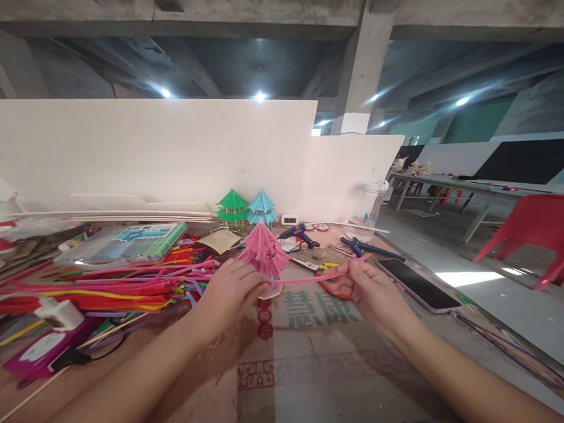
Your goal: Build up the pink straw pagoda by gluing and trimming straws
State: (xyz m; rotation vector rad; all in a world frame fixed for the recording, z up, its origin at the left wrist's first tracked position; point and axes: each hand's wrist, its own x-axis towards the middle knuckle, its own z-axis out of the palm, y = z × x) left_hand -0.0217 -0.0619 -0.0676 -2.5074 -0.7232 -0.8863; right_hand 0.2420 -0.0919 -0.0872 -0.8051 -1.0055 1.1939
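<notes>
My left hand (229,288) is closed around the base of a small pink straw tree (263,251) and holds it upright over the cardboard-covered table (308,358). My right hand (365,289) pinches a pink straw (317,277) that runs level from the tree's base to my fingers. A green straw tree (232,207) and a blue straw tree (262,207) stand behind, against the white board.
A heap of coloured straws (110,288) lies at the left with a clear plastic case (123,242) behind it. A blue glue gun (299,234), pliers (365,247), scissors and a phone (416,283) lie to the right. A red chair (529,232) stands beyond the table.
</notes>
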